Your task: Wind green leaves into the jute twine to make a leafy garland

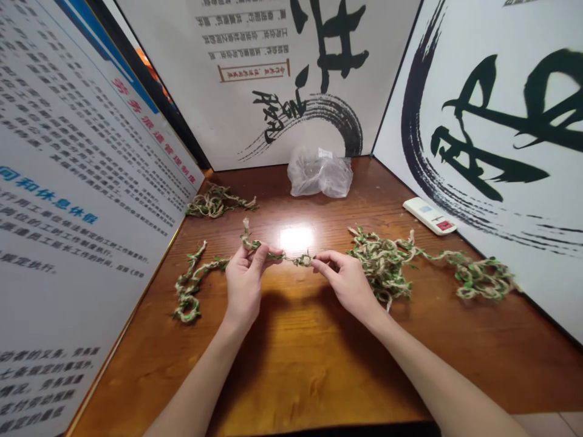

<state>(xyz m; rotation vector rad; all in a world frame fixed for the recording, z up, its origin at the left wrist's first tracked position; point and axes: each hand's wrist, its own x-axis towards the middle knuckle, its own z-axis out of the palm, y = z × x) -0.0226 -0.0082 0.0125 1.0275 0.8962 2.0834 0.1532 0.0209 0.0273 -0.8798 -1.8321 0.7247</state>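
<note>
My left hand (248, 276) is closed around a twine rope with small green leaves, one end of which sticks up above the fingers. To its left, a length of leafy rope (187, 297) trails in loops on the table. My right hand (344, 276) pinches a leafy stretch of rope (303, 260) that spans the gap between both hands, just above the table. Close behind the right hand lies a big tangled heap of the same leafy rope (382, 264). Whether the held piece joins that heap is hidden by the hand.
A smaller leafy rope bundle (216, 200) lies at the back left, another coil (485, 279) at the right. A crumpled clear plastic bag (320, 175) and a white box-like object (429, 216) sit farther back. Printed panels (246, 121) wall in the wooden table (291, 370).
</note>
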